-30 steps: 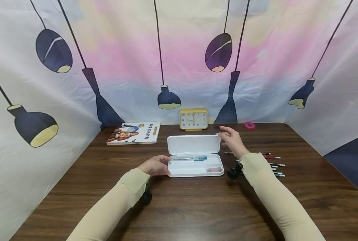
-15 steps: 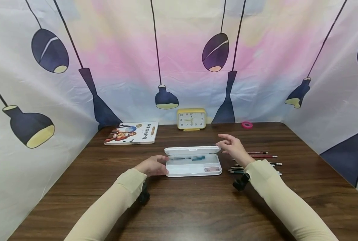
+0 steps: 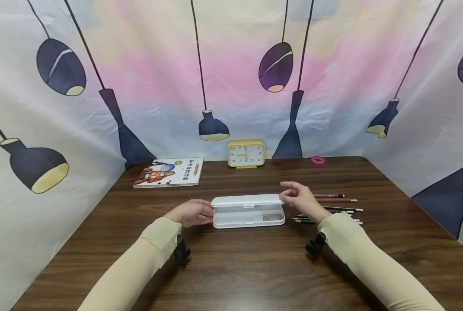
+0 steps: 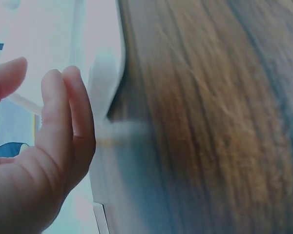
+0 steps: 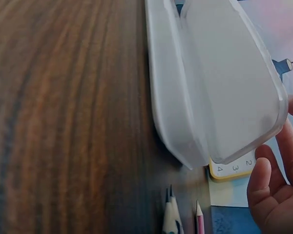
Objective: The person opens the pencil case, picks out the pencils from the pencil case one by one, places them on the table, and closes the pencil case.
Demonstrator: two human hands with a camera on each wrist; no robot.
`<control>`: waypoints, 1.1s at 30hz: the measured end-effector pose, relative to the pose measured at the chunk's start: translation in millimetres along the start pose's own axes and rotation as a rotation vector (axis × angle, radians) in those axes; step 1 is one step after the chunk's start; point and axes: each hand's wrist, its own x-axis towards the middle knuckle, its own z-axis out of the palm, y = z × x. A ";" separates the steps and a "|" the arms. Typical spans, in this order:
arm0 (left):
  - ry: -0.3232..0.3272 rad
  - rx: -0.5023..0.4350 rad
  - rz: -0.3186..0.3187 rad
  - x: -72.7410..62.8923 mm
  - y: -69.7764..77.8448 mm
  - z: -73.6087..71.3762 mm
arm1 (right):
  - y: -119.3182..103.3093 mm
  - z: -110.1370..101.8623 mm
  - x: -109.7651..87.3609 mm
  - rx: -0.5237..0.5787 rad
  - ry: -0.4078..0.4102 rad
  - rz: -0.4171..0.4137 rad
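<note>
A white pencil case lies on the table, its lid tilted partway down over the base. Inside, a pink-and-silver rectangular item shows at the right end, and a bit of a blue pen shows under the lid. My left hand rests at the case's left end, fingers fairly straight; in the left wrist view the fingers are beside the white plastic. With thumb and finger, my right hand pinches the lid's right corner, also seen in the right wrist view, where the hand is partly cut off.
Several pencils lie to the right of the case, partly behind my right wrist. A yellow clock stands at the back, with a book to its left and a pink tape roll to its right.
The lid has swung from upright forward and down, my right hand moving down with it. The pen inside is now mostly covered. My left hand stays at the left end.
</note>
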 end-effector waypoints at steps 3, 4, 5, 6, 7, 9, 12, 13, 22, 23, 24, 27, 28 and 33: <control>-0.034 -0.018 0.006 -3.2 3.2 -0.1 | 1.3 0.1 -1.5 0.000 -0.004 0.025; -0.038 -0.023 0.006 -4.2 3.9 -0.1 | 1.8 0.4 -2.0 0.001 -0.007 0.031; -0.040 -0.027 0.004 -4.9 4.4 0.0 | 2.0 1.0 -2.5 -0.001 -0.011 0.035; -0.037 -0.029 0.001 -5.4 4.9 0.1 | 2.2 1.7 -2.9 -0.001 -0.011 0.040; -0.029 -0.034 -0.004 -5.7 5.2 0.4 | 2.5 2.4 -3.2 -0.003 -0.011 0.043; -0.011 -0.039 -0.015 -5.1 4.9 0.8 | 2.7 4.2 -4.0 0.002 -0.007 0.047; 0.021 -0.020 -0.023 -2.8 3.4 2.0 | 2.5 7.2 -5.6 0.013 0.017 0.075; 0.031 -0.007 -0.028 -1.9 2.8 2.4 | 2.5 7.8 -6.3 0.012 0.024 0.086; 0.094 0.093 -0.061 -1.1 -0.2 7.5 | 0.0 16.5 -11.5 0.178 0.035 0.324; 0.092 0.094 -0.061 -1.5 -0.4 7.8 | 0.0 17.1 -11.8 0.199 0.028 0.348; 0.088 0.095 -0.061 -1.6 -0.8 7.9 | -0.3 17.6 -12.1 0.217 0.022 0.368; 0.086 0.090 -0.059 -2.2 -1.6 8.5 | -1.1 19.0 -13.3 0.251 0.013 0.418; 0.083 0.094 -0.055 -2.3 -1.8 8.6 | -1.2 19.3 -13.6 0.262 0.016 0.432; 0.090 0.093 -0.047 -0.7 -3.7 9.4 | -0.8 21.7 -15.2 0.297 0.029 0.468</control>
